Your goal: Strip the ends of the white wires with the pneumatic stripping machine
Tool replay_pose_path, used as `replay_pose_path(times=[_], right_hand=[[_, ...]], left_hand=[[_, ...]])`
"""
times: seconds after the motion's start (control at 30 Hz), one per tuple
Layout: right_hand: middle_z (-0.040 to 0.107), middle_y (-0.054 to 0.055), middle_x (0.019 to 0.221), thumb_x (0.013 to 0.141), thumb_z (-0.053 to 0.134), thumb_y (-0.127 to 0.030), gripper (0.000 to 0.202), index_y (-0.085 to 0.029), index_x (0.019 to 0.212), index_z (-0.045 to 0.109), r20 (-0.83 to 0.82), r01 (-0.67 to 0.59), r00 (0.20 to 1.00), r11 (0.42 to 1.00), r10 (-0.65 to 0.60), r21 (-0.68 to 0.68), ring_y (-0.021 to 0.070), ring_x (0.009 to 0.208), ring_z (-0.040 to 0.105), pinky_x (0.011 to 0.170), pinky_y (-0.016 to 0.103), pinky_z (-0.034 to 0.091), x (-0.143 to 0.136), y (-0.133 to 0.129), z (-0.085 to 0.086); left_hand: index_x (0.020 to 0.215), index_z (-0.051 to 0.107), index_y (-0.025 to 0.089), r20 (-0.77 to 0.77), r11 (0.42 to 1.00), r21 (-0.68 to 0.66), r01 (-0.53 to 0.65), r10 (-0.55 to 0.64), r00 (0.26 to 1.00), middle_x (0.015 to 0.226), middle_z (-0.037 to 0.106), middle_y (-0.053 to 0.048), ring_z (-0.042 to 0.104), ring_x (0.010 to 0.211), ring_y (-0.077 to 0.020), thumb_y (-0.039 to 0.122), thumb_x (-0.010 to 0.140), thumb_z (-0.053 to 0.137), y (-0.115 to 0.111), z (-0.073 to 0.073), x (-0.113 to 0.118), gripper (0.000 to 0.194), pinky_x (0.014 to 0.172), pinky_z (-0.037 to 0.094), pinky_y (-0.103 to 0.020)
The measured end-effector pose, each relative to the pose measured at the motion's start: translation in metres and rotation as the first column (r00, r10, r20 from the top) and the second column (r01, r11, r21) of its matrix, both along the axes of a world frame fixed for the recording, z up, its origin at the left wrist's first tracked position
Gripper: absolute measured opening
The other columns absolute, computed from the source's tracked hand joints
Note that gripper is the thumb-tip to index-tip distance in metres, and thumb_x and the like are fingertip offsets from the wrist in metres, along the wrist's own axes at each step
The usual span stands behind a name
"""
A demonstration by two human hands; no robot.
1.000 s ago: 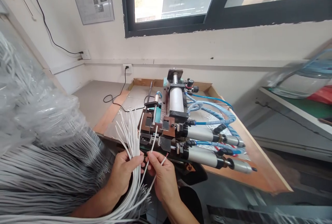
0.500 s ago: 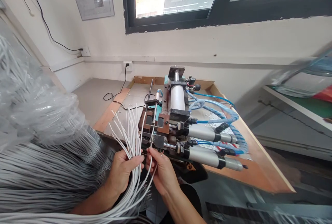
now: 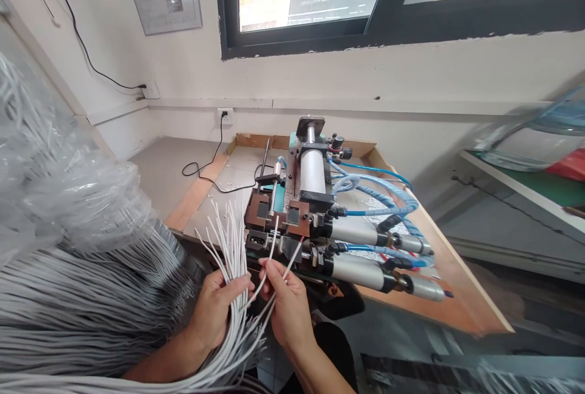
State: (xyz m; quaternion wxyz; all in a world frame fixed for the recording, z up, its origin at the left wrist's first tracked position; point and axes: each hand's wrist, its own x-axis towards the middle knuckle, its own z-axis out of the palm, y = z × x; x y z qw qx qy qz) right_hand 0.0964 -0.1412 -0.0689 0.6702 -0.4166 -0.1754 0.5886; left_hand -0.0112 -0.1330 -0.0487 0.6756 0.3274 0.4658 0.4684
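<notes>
My left hand is closed around a bundle of white cables, their ends fanned upward and their lengths trailing down to the lower left. Close beside it, my right hand pinches a single white cable between thumb and fingers. That cable's tip points up at the parted jaws of a pneumatic wire-stripping machine. A second cable passes through the same hand and leans right, with a reddish tip. The fingers of my right hand partly hide both cables.
A large stack of grey-white cables under clear plastic fills the left side. Silver air cylinders and blue hoses extend right on the wood-edged table. Small white scraps lie around the machine. A shelf stands at right.
The machine's jaws have moved apart, and the rear ends of the cylinders have shifted right. One cable has come out of the jaws and now leans right; another is in my right fingertips.
</notes>
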Motion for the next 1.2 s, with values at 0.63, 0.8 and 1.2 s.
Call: replay_pose_path(times=[0.63,0.8,1.2], right_hand=[[0.042,-0.005,0.047,0.060,0.071,-0.037,0.027,-0.012,0.066,0.065,-0.212,-0.088,0.975,0.991,0.066,-0.097,0.0043,0.041,0.030,0.039,0.017,0.022,0.002,0.010,0.003],[0.037,-0.007,0.043,0.061,0.071,-0.041,0.029,-0.014,0.061,0.061,-0.258,-0.191,0.951,0.980,0.172,-0.048,0.0057,0.040,0.033,0.041,0.019,0.028,0.000,0.011,0.005],[0.050,-0.003,0.046,0.056,0.074,-0.041,0.032,-0.011,0.064,0.065,-0.024,-0.088,0.996,0.988,0.085,-0.128,0.0045,0.039,0.038,0.041,0.018,0.027,0.003,-0.010,-0.009]], left_hand=[[0.068,0.064,0.013,-0.041,0.997,0.035,0.062,-0.061,0.997,0.048,0.060,0.001,0.051,0.042,-0.0085,0.018,0.060,0.070,-0.002,-0.010,-0.006,0.012,0.045,0.039,-0.020],[0.065,0.064,0.012,-0.054,0.990,0.035,0.138,-0.136,0.989,0.047,0.059,0.001,0.049,0.042,-0.0086,0.019,0.057,0.071,-0.008,-0.014,-0.008,0.013,0.044,0.038,-0.020],[0.068,0.066,0.011,-0.060,0.995,-0.063,0.077,-0.081,0.995,0.052,0.061,-0.002,0.052,0.047,-0.0107,0.021,0.058,0.071,-0.009,-0.016,-0.011,0.015,0.046,0.042,-0.022]])
